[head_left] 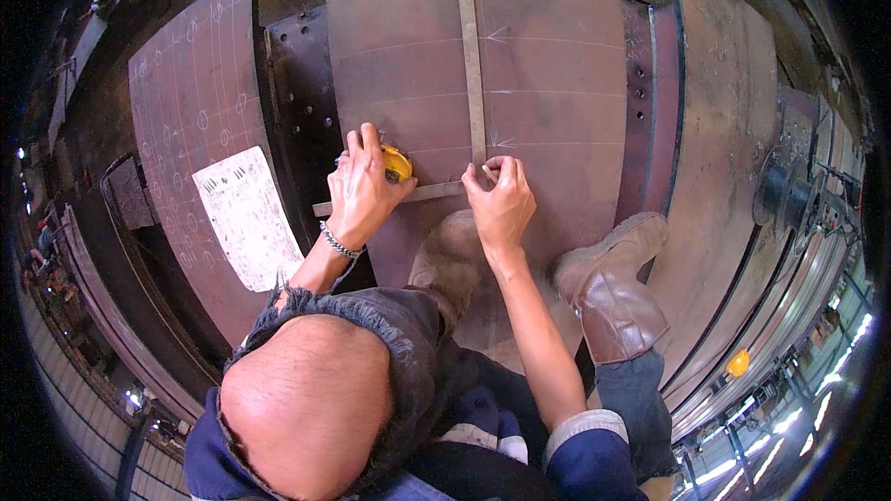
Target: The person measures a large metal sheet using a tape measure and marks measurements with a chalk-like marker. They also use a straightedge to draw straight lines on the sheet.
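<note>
A yellow tape measure is gripped in my left hand, its fingers curled around the case. This hand rests over the short arm of a metal square, near the left edge of a brown steel plate. The square's long blade runs away up the plate. At the square's corner, my right hand is closed in a pinch, thumb and fingertips together. What lies between those fingertips is too small to make out. White scribed lines and arrow marks cross the plate beside the blade.
A marked paper sheet lies on another steel plate at left, which bears chalked circles. A drilled dark beam stands between the plates. My brown boots are on the near part. More plate extends at right; a yellow helmet sits beyond.
</note>
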`<state>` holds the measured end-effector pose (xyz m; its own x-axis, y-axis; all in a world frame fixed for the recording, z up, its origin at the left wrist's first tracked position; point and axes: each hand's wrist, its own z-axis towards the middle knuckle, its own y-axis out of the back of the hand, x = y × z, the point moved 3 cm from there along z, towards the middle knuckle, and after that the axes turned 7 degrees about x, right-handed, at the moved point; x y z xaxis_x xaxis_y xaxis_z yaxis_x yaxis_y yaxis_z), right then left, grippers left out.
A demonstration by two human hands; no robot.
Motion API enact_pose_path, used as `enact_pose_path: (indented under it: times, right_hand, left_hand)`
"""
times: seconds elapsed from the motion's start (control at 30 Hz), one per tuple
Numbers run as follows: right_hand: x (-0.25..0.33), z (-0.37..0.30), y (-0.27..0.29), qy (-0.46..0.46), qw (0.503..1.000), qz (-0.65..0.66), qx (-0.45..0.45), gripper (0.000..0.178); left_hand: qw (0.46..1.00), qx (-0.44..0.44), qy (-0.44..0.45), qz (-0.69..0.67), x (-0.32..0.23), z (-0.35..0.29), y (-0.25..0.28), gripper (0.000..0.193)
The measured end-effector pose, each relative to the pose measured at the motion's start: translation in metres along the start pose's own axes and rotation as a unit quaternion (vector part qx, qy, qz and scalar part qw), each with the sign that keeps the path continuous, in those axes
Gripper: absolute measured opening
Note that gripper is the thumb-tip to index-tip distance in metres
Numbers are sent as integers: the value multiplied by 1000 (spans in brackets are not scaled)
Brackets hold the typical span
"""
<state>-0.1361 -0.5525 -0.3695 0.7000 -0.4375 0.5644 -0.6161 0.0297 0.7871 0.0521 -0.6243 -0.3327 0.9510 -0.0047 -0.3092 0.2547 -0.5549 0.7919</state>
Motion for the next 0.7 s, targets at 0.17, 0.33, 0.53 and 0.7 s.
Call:
enact_pose_path:
  times: [0.17,0.33,0.53,0.7]
  right_hand:
    - [0,0,1,-7,1000,6,3,29]
    - [-1,-4,3,-11,1000,-1,-21,27]
    - [-2,-6,6,-16,999,-13,-33,28]
    - [-6,-5,1,-32,999,-11,-41,27]
  left_hand:
    - [999,-16,26,-11,-1,15,23,72]
    - [985,-168,-22,-9,11,76,93,69]
    - [956,-266,-110,59,27,164,126,63]
    - [965,-228,-133,-1,9,205,120,62]
